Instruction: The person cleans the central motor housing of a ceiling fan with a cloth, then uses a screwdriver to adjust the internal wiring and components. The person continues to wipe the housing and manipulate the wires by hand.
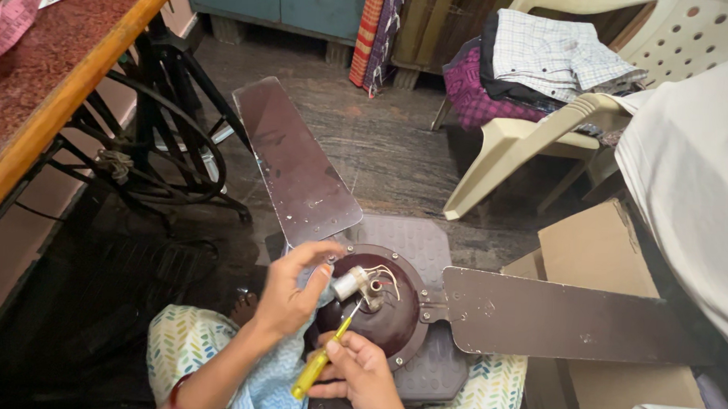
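Observation:
A brown ceiling fan motor hub (384,310) lies on a grey stool (415,238) between my knees, with two brown blades (297,162) (562,316) still attached. My left hand (292,287) pinches near a small white capacitor (347,283) with loose wires on top of the hub. My right hand (358,370) grips a yellow-handled screwdriver (318,364), its tip pointing at the hub's centre shaft. A light blue cloth (273,387) lies under my left wrist.
A sewing table with a wooden edge (69,97) and black treadle frame (160,141) stands at left. A cream plastic chair (544,130) piled with clothes is behind. Cardboard boxes (596,253) and a person's white garment (696,176) are at right.

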